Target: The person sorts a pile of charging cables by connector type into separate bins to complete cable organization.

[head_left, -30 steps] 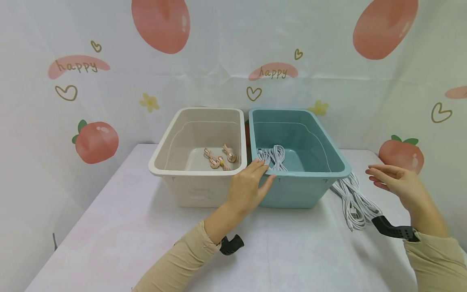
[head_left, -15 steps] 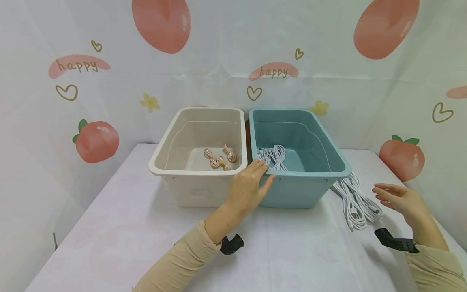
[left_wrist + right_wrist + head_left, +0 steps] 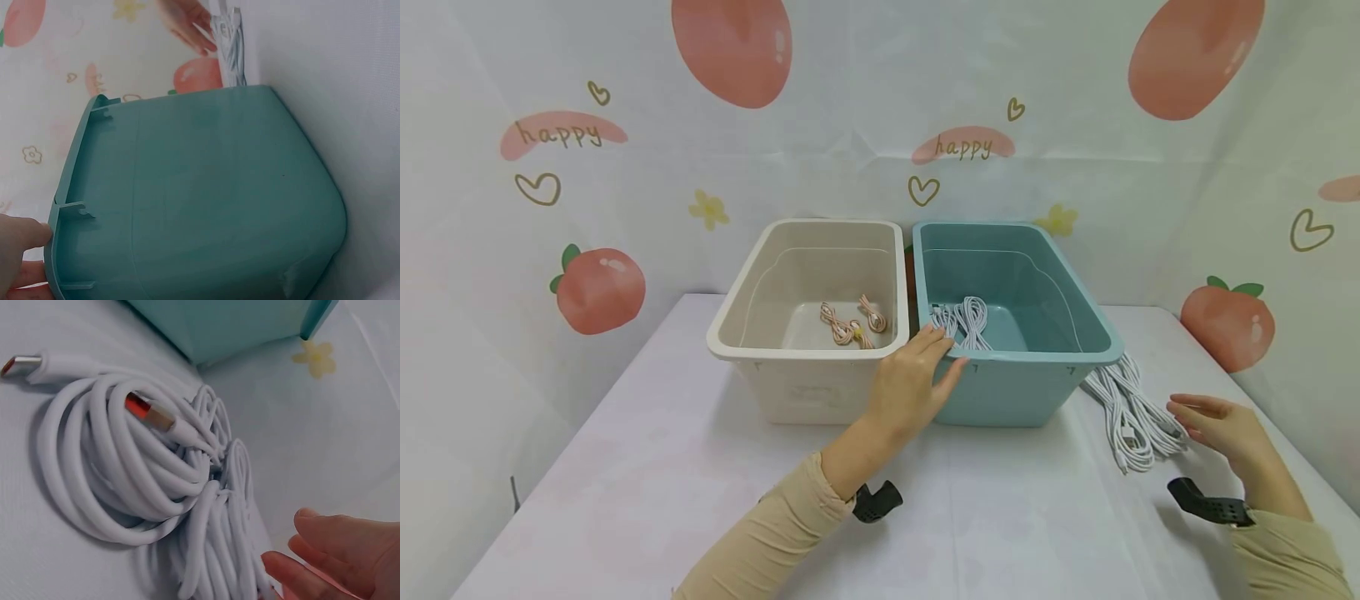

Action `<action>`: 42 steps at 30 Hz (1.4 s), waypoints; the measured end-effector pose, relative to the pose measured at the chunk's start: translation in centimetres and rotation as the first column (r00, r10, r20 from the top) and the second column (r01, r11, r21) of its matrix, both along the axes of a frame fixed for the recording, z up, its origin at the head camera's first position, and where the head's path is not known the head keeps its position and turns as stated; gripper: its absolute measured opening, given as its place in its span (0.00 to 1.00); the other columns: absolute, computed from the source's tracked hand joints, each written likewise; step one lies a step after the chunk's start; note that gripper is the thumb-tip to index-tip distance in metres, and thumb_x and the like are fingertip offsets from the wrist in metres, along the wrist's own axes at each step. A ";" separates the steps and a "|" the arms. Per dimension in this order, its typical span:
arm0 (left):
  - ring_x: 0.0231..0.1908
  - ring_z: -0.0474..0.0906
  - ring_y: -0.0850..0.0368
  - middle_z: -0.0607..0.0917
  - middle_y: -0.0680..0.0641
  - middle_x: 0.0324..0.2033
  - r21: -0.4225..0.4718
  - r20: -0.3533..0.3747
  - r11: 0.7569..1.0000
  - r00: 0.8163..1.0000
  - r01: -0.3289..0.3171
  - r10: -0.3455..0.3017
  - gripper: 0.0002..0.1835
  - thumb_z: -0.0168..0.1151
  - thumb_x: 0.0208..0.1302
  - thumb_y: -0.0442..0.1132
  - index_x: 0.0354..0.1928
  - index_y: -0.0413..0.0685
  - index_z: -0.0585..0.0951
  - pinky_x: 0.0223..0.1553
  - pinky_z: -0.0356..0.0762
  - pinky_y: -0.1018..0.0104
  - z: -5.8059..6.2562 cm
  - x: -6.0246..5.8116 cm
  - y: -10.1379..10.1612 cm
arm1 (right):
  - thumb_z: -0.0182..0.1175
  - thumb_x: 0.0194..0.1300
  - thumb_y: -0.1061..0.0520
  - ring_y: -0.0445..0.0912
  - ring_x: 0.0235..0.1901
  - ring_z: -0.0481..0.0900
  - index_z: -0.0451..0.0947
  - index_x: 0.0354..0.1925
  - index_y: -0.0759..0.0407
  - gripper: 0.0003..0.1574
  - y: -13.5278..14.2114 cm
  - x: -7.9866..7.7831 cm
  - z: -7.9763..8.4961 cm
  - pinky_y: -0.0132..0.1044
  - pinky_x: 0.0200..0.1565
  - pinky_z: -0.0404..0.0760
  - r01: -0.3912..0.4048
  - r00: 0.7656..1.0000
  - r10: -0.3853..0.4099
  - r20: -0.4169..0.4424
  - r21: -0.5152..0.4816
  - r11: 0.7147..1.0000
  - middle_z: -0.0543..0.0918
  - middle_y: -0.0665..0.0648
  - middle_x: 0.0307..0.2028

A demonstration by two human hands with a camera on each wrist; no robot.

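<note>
My left hand (image 3: 908, 385) holds the near rim of the teal plastic bin (image 3: 1026, 392) at its left corner. Its fingers reach over the edge while the thumb lies along the outside, as the left wrist view also shows at the bin's rim (image 3: 55, 215). Two coiled white cables (image 3: 972, 321) lie inside that bin. On the table to its right is a pile of bundled white USB cables (image 3: 1131, 417). My right hand (image 3: 1221, 429) is beside this pile, fingers loosely extended and thumb apart. In the right wrist view its fingertips (image 3: 272, 561) are right at the bundle's edge.
A beige bin (image 3: 808, 392) stands against the teal bin's left side, with several tan cable bundles (image 3: 850, 332) on its floor. Behind both hangs a white backdrop (image 3: 842, 92) printed with fruit and hearts. A white cloth covers the table (image 3: 685, 500).
My right hand has come down from above the table to the right side of the white cable pile. The left hand keeps its place on the teal bin's rim.
</note>
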State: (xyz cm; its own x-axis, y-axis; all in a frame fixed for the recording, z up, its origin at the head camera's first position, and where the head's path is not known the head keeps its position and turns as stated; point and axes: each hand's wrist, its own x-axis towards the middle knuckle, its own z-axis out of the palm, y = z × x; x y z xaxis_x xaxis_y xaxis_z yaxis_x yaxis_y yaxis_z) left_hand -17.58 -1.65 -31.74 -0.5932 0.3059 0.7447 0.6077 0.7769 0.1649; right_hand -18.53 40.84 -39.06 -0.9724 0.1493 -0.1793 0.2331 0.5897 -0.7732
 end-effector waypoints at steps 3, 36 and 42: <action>0.49 0.82 0.52 0.87 0.45 0.43 0.001 -0.002 1.000 1.000 0.001 -0.001 0.14 0.63 0.59 0.45 0.41 0.43 0.85 0.48 0.81 0.65 0.0 0.0 0.0 | 0.56 0.62 0.38 0.18 0.27 0.67 0.79 0.48 0.49 0.23 0.2 -0.1 -0.4 0.20 0.30 0.76 0.017 1.000 -0.018 0.026 0.025 1.000 0.66 0.24 0.30; 0.50 0.82 0.51 0.87 0.45 0.43 0.010 0.001 1.000 1.000 0.013 -0.013 0.14 0.64 0.59 0.44 0.41 0.42 0.85 0.48 0.81 0.63 0.0 0.0 0.1 | 0.60 0.59 0.41 0.26 0.25 0.67 0.73 0.53 0.73 0.39 -0.6 -0.3 -1.6 0.25 0.25 0.75 0.160 0.987 -0.163 0.012 0.111 0.981 0.80 0.50 0.38; 0.50 0.82 0.52 0.87 0.46 0.43 0.007 -0.008 1.000 1.000 -0.004 0.004 0.14 0.64 0.59 0.45 0.40 0.43 0.85 0.47 0.82 0.64 0.0 0.1 0.1 | 0.60 0.60 0.42 0.25 0.25 0.65 0.71 0.55 0.74 0.40 -0.7 -0.3 -1.4 0.23 0.24 0.76 0.189 0.982 -0.191 0.012 0.090 0.978 0.80 0.61 0.42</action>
State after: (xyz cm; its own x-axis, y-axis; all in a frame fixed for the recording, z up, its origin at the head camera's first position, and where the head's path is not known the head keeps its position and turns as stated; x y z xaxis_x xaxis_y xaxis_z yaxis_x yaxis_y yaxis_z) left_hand -17.52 -1.53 -31.73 -0.5887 0.2985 0.7513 0.6059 0.7781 0.1656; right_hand -18.82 40.17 -40.42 -0.9210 0.3469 -0.1772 0.3628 0.5984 -0.7143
